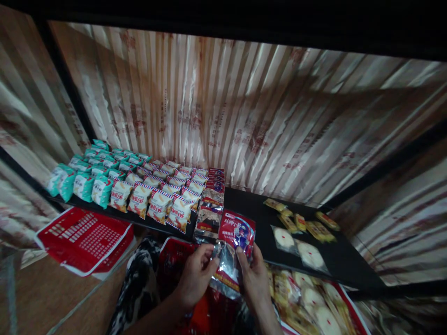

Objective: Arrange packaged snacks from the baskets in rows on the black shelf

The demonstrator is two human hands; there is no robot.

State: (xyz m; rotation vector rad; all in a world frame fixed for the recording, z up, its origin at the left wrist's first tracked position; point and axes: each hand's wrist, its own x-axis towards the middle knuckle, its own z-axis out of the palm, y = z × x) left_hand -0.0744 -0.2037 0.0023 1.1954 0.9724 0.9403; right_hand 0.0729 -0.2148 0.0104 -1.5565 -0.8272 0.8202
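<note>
Between both hands is a red and silver snack packet (234, 237), held upright in front of the shelf's edge. My left hand (199, 274) pinches its left side with thumb and fingers. On the other side, my right hand (253, 274) grips the packet, thumb across its front. Just behind it, a row of similar red packets (213, 193) runs back along the black shelf (244, 202). Left of that row stand several white and orange snack bags (159, 207), and further left several turquoise bags (101, 190).
On the shelf's right lie yellow packets (319, 230) and round white cakes in clear wrap (310, 256). Below, a basket (344, 298) holds more of both. An upside-down-looking red basket (87, 242) rests on the floor at left. A dark frame bar (223, 35) crosses above; a patterned curtain (237, 111) hangs behind.
</note>
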